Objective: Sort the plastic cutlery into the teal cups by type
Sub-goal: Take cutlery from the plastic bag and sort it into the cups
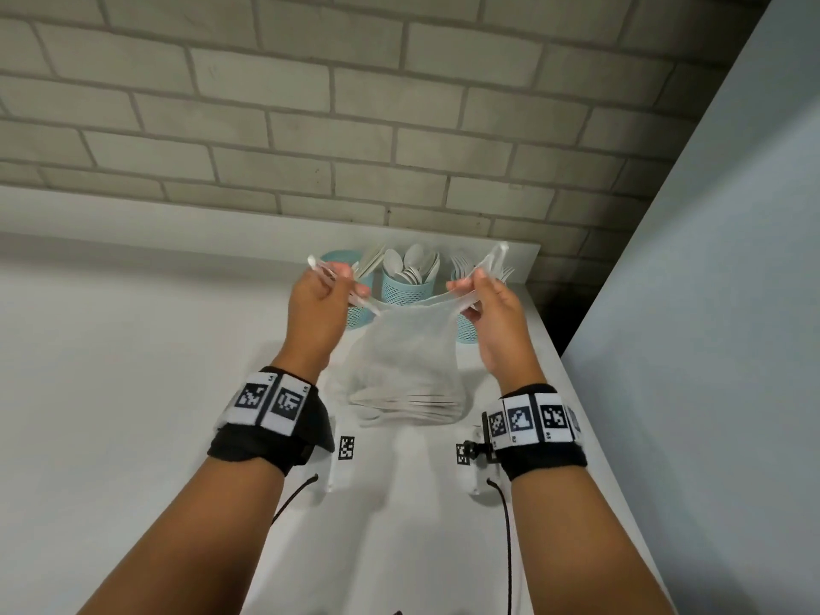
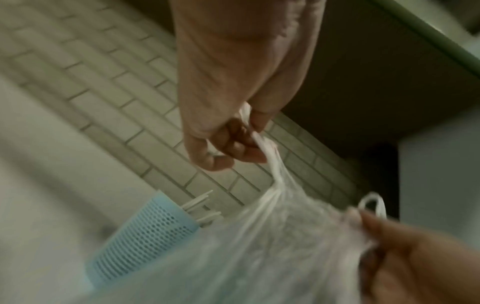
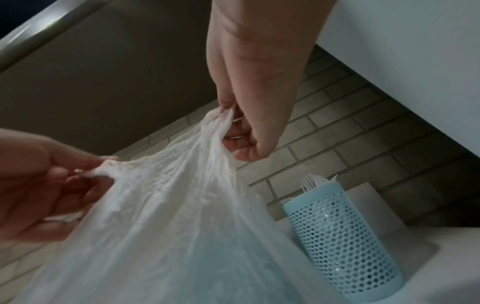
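A white tabletop (image 1: 133, 348) runs from the near edge to a grey brick wall (image 1: 266, 104) at the far side, with a pale panel (image 1: 732, 304) rising along the right. A translucent plastic bag (image 1: 406, 348) hangs above the middle of the tabletop, its mouth stretched wide between both hands and its bottom sagging onto the surface, where several pieces of white plastic cutlery (image 1: 408, 403) lie stacked inside it. The left hand (image 1: 317, 310) is raised at the bag's left side, fingers curled and pinching the left handle loop; the right hand (image 1: 490, 310) mirrors it on the right, fingers and thumb pinching the right handle loop. Both wrists carry black bands with black-and-white coded markers. Three teal cups with perforated walls stand in a row at the far end of the tabletop, just beyond the bag and close to the wall. The middle cup (image 1: 408, 288) holds white spoons (image 1: 412, 261), bowls upward. The left cup (image 2: 145, 236) is partly hidden behind the left hand and holds flat white pieces whose type cannot be told. The right cup (image 3: 340, 240) is partly hidden behind the right hand and holds white forks (image 3: 311, 182), tines upward.
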The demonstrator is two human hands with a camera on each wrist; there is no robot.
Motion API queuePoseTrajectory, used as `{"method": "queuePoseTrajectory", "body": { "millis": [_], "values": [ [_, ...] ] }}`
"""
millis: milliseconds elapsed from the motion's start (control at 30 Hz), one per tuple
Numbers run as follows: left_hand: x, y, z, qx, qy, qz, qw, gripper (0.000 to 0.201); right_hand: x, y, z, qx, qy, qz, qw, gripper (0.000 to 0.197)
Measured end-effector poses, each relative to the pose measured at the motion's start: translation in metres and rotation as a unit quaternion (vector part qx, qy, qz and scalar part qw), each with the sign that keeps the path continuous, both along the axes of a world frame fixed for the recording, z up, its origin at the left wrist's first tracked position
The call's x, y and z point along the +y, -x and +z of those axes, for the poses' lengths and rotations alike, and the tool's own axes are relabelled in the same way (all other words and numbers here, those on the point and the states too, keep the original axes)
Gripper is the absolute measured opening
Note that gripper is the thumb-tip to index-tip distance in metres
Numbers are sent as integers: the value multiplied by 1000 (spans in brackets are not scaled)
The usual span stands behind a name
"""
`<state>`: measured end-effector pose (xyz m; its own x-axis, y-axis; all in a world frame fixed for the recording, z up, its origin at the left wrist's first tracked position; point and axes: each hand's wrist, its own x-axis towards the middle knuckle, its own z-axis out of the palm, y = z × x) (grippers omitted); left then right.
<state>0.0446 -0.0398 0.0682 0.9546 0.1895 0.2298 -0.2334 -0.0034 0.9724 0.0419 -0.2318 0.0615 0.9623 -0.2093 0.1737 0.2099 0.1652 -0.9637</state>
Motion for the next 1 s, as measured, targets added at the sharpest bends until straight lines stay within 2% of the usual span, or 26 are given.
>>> {"method": "queuePoseTrajectory", "body": {
  "millis": [100,133,167,200,233,267,300,367,400,433,500,567,633,700,733,800,833,867,933,1000],
  "values": [
    [-1,3,15,73,166,-89,979,27,6,2,12,3,-119,84,989,32],
    [-2,5,20,86,184,-98,974,31,9,4,15,7,-129,102,986,31],
    [-2,6,23,89,150,-92,980,34,11,6,17,12,-108,109,988,31],
    [-1,6,25,79,60,-79,992,38,11,7,19,13,-66,110,992,30],
    [1,6,24,59,-72,-67,993,40,10,7,19,9,-17,110,994,30],
    [4,4,22,35,-212,-66,974,40,9,7,20,1,27,112,993,30],
    [5,4,19,22,-332,-80,940,37,9,7,20,-4,68,113,991,30],
    [6,5,13,27,-472,-138,870,32,11,7,20,-10,146,116,982,31],
    [5,5,9,37,-499,-163,850,32,13,9,21,-11,181,118,976,31],
    [3,5,7,49,-508,-177,842,33,14,12,22,-11,212,118,970,31],
    [1,5,3,62,-510,-180,839,31,16,18,25,-3,262,113,958,43],
    [-1,3,-1,69,-548,-155,819,28,18,21,30,34,291,113,949,60],
    [0,1,-4,90,-574,-94,808,22,21,21,31,72,335,107,933,65],
    [-1,-1,-5,122,-533,-38,836,14,23,19,30,90,425,94,896,58],
    [-3,-2,-6,139,-490,-36,860,19,23,16,27,93,470,92,873,51],
    [-7,-3,-6,198,-323,-78,922,19,25,13,20,96,526,95,840,41],
    [-8,-1,-5,233,-224,-103,941,15,27,12,15,99,542,87,830,44],
    [-8,0,-5,259,-141,-129,947,10,29,11,11,101,554,67,824,44],
    [-3,-1,-7,289,-52,-164,942,5,31,8,0,116,561,10,819,37],
    [3,-4,-14,310,28,-168,935,19,30,6,-9,163,563,-31,809,30]
  ]
}}
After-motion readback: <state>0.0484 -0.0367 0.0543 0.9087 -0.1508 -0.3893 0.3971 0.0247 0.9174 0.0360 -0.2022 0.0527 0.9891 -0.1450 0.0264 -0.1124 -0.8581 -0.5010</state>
